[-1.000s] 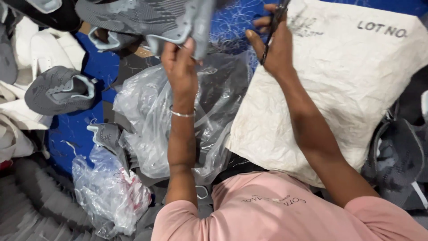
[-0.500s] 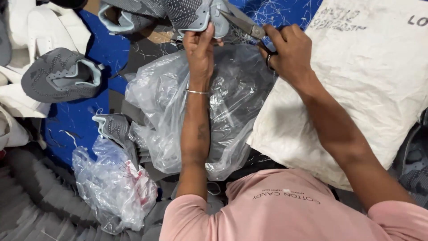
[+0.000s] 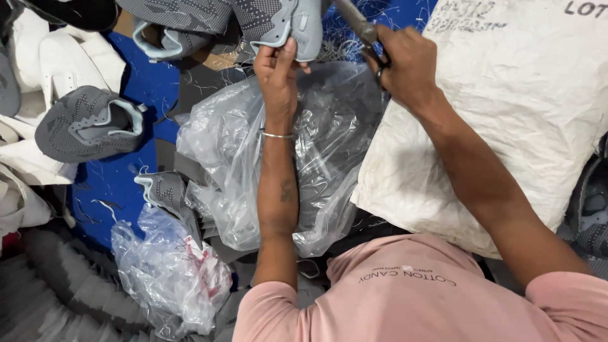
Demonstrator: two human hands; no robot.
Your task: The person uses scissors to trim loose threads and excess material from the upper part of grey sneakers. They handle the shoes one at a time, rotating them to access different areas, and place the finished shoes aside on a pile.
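Blue floor [image 3: 136,82], shoe upper [image 3: 278,19] above left hand [image 3: 277,66]

The person wears a pink short-sleeved shirt [image 3: 405,297] with a small line of dark lettering printed across the chest and a tiny pale tab just above it. Both sleeves end high on the upper arms, leaving the forearms bare. A thin silver bangle [image 3: 277,134] circles the left wrist. A small dark tattoo [image 3: 287,190] marks the left forearm. The left hand [image 3: 277,69] and right hand [image 3: 405,66] are bare, with no rings or gloves to be seen.
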